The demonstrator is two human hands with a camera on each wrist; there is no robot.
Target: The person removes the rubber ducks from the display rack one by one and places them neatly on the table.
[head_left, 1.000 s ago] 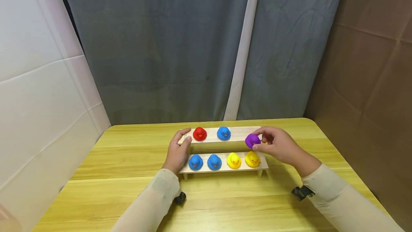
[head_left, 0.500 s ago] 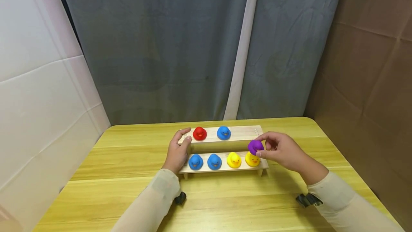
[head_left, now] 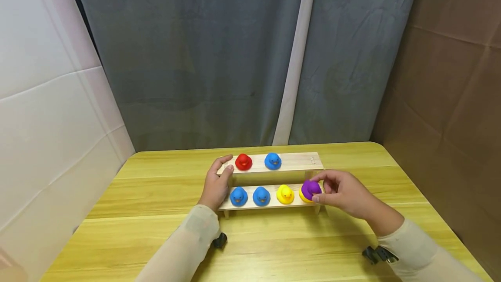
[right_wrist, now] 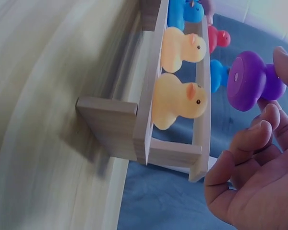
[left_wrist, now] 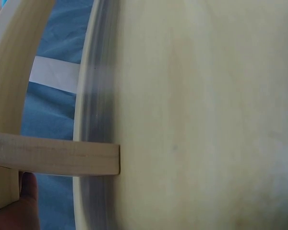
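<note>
My right hand [head_left: 346,193] pinches a purple rubber duck [head_left: 311,189] between thumb and fingers. In the head view it overlaps the right-hand yellow rubber duck [head_left: 303,196]. The right wrist view shows the purple duck [right_wrist: 247,79] held in the air, its flat base turned toward the yellow ducks [right_wrist: 180,101]. My left hand [head_left: 215,185] grips the left end of a two-tier wooden rack [head_left: 293,162], thumb in front and fingers behind the upper plank. On that plank sit a red duck [head_left: 243,162] and a blue duck [head_left: 272,161].
The lower plank also bears two blue ducks [head_left: 261,196] and another yellow duck [head_left: 285,194]. Under the rack is a wood-grain table [head_left: 274,247]. A grey curtain [head_left: 188,64] hangs behind it, with a white wall [head_left: 51,99] left and a brown one [head_left: 450,90] right.
My right hand has brought the purple duck down from the upper plank's right end to over the right-hand yellow duck. My left hand has stayed at the rack's left end.
</note>
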